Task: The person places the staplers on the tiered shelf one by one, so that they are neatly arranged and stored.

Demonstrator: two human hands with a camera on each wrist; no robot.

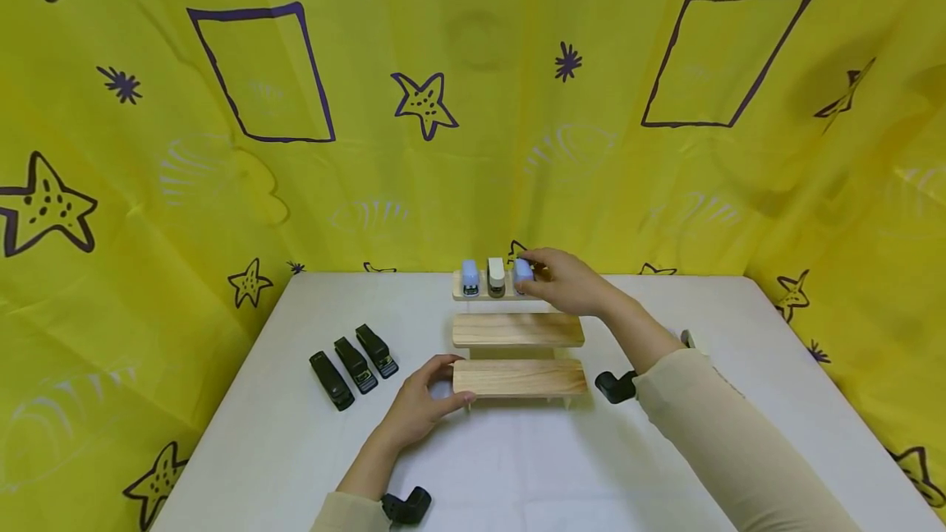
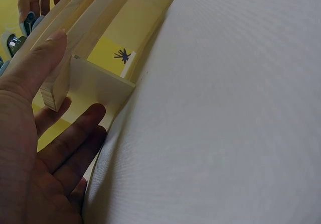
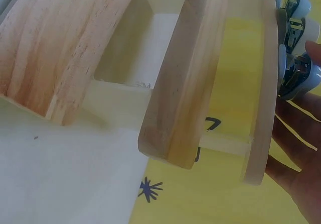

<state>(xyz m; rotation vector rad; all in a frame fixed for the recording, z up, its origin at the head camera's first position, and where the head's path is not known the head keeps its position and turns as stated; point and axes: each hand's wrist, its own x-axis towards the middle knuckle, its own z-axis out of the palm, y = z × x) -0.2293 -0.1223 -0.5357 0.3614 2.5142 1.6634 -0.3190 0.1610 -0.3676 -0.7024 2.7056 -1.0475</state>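
Pale wood is meeting my left hand [image 1: 421, 409] at the left end of the lowest step [image 1: 521, 378] of a tiered stand, which is standing on the white counter [image 1: 244, 450]. That hand is holding the plank's end in a partly closed grip, the thumb lying at the front corner and other fingers passing round the end; I judge I am steadying the stand so it won't slide while my other arm is reaching past it. To the left, three black staplers [image 1: 355, 365] are resting side by side on the counter, all slanting the same way, probably lined up to stay orderly and within reach. Farther back, the middle step [image 1: 517, 330] is rising behind the lowest. On the top step [image 1: 483, 292], a left blue stapler [image 1: 470, 277] and a white stapler [image 1: 496, 277] are standing upright and apart, seemingly spaced to make a tidy row. At that row's right, my right hand [image 1: 569, 282] is pinching the right blue stapler [image 1: 522, 271], opened only as wide as its body; I cannot tell whether the wood is bearing its full weight. Behind everything, a yellow curtain [image 1: 480, 171] is hanging.
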